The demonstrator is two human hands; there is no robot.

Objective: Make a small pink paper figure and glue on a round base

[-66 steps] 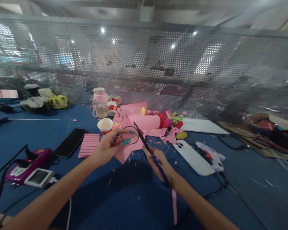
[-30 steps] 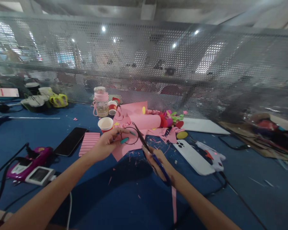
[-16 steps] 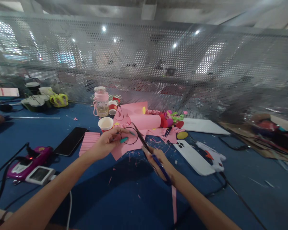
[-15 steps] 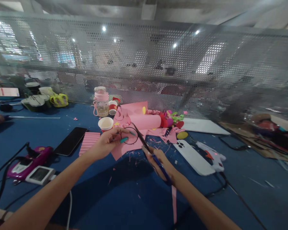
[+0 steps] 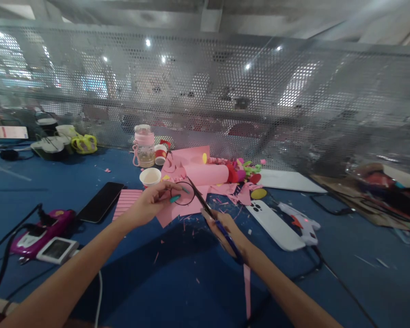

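My left hand (image 5: 159,198), with teal nails, pinches a thin black ring-shaped outline (image 5: 193,197) between thumb and fingertips. Pink shows inside it; whether it is a loose ring or a circle edged on pink paper, I cannot tell. In my right hand (image 5: 227,230) are blue-handled scissors (image 5: 201,199), blades pointing up and left beside the outline's right edge. Pink paper (image 5: 166,217) lies under and behind both hands. A narrow pink strip (image 5: 247,287) hangs below my right wrist. A rolled pink paper tube (image 5: 207,174) lies just beyond.
Near my left hand stand a paper cup (image 5: 150,175) and pink-lidded bottle (image 5: 145,148). A black phone (image 5: 100,202) and purple power strip (image 5: 59,221) lie left. A white phone (image 5: 276,225) and glue gun (image 5: 302,223) lie right. Perforated metal screen (image 5: 205,100) stands behind.
A hand and the thin rod it held at the far left have left that spot; a blurred streak shows there now. The outlined circle has shifted slightly left; my hands barely moved.
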